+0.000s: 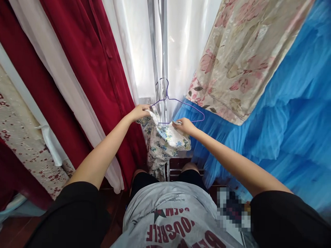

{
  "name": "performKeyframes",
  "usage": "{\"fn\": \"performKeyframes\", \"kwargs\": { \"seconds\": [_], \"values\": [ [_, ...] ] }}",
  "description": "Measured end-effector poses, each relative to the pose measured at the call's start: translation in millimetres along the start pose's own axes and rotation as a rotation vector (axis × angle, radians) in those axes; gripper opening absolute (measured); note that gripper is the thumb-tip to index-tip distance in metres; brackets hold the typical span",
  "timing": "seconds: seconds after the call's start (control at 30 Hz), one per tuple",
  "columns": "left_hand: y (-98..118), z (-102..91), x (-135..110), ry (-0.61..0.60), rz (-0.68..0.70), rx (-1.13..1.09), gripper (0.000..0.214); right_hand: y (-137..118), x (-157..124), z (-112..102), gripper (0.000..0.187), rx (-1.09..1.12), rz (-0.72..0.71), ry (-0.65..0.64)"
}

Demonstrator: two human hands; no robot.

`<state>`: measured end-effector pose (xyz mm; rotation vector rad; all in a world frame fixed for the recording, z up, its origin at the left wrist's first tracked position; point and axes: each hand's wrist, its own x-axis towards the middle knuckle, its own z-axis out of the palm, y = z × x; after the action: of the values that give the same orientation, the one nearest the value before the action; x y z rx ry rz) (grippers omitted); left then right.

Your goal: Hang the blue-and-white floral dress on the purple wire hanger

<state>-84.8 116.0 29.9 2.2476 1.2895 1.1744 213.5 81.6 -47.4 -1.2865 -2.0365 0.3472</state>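
Note:
A white garment with a blue and yellow floral print (pixel 169 137) hangs between my two hands. My left hand (pixel 141 113) pinches its edge on the left, beside the left end of a purple hanger (pixel 190 105). My right hand (pixel 185 125) grips another edge of the garment, with fingers closed on the cloth. The right arm of the hanger shows bare above and beyond my right hand. The hanger's left end is partly hidden by the garment and my left fingers. Its hook points up in front of grey vertical poles; I cannot tell what it hangs from.
Dark red fabric (pixel 77 62) and pale cloth hang on the left. White fabric (pixel 191 41) hangs behind the poles. On the right are a beige floral cloth (pixel 232 65) and ruffled blue tulle (pixel 292 131). A blurred-out patch (pixel 234 210) lies low on the right.

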Motion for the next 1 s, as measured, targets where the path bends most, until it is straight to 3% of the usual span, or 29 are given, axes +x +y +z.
{"fn": "performKeyframes", "kwargs": {
  "seconds": [0.07,0.13,0.23,0.33,0.43,0.53,0.57,0.7,0.77,0.9,1.0],
  "values": [
    [7,8.9,3,-0.01,-0.021,-0.069,0.019,2,-9,0,0.014,0.027,-0.014,0.016],
    [11,12.4,2,0.032,-0.028,-0.103,0.022,6,-23,-5,0.036,0.035,-0.015,0.092],
    [13,10.4,-2,0.07,0.0,-0.083,0.026,18,-41,-25,0.07,0.002,-0.005,0.309],
    [16,5.4,-4,0.042,0.012,-0.029,0.028,36,-40,-57,0.073,-0.093,0.043,0.466],
    [19,1.8,-6,-0.008,0.017,0.004,0.029,55,-23,-88,0.044,-0.161,0.097,0.352],
    [19,1.4,-10,-0.08,0.004,-0.042,0.03,69,-10,-105,0.044,-0.113,0.117,0.143],
    [19,2.0,-12,-0.102,-0.007,-0.07,0.03,72,-8,-107,0.046,-0.089,0.109,0.159],
    [19,4.5,-17,-0.107,-0.023,-0.147,0.033,78,-2,-106,0.058,-0.012,-0.014,0.451],
    [19,4.1,-18,-0.123,-0.027,-0.165,0.034,81,5,-102,0.062,0.003,-0.052,0.44],
    [20,-0.1,-17,-0.176,-0.018,-0.162,0.035,85,21,-93,0.039,-0.055,0.061,0.308],
    [20,-3.5,-18,-0.177,-0.023,-0.155,0.036,85,26,-87,0.052,-0.074,0.099,0.433]
  ]
}}
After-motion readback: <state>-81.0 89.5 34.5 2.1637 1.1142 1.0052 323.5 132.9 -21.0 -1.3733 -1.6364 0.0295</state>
